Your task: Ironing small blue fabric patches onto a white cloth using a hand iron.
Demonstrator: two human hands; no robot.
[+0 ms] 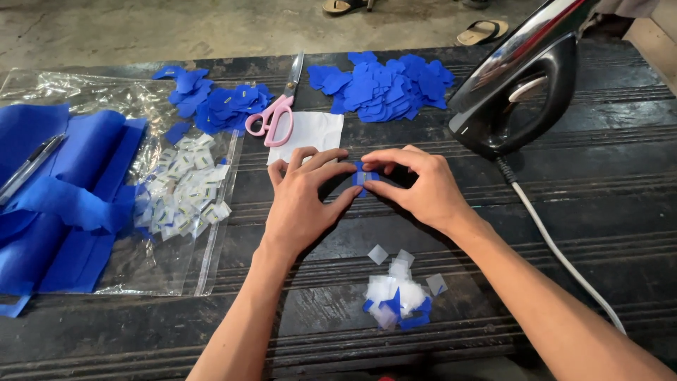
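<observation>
Both hands, left hand (300, 201) and right hand (416, 185), grip the small blue patch (364, 176) mid-table; keep fingertips pinched evenly, edges aligned.

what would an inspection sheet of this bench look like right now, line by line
surface: dark ribbed wooden table, worn.
job's things: small blue fabric piece with a white patch, pinched by both hands.
clutter: pile of white and blue scraps; pink-handled scissors on white paper; two heaps of blue cut pieces; clear plastic bag with small white tags; folded blue cloth; pen.
grippers: left hand and right hand, both on the piece.
cables: white cord from black electric iron.
surroundings: concrete floor, sandals.
</observation>
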